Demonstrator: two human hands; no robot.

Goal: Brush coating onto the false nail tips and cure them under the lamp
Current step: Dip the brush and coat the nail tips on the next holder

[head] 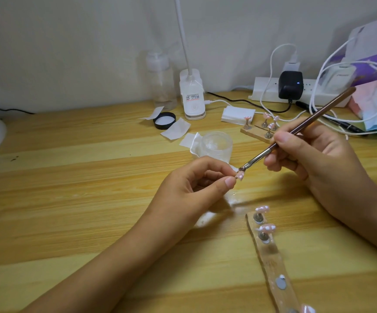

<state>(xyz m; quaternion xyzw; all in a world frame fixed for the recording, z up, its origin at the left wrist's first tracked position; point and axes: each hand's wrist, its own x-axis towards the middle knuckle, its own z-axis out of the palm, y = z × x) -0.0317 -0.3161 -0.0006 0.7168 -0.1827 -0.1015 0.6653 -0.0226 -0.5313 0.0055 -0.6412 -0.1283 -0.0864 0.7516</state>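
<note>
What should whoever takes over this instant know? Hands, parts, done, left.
Hands: left hand pinches a pink nail tip; right hand holds the brush, bristles on that tip.
Parts: open clear jar behind the hands. Near holder strip carries two tips on stands, one bare pad, another tip at the frame's edge. Far holder carries more tips.
Done: held tip is being coated; the others' coating, cannot tell.
Left: finish this tip, seat it on the strip, then cure.

No text can be read: a red-and-black printed label [192,97] on the white desk lamp [188,83] and grey lettering on a white plug-in adapter [334,82] are too blurred.
</note>
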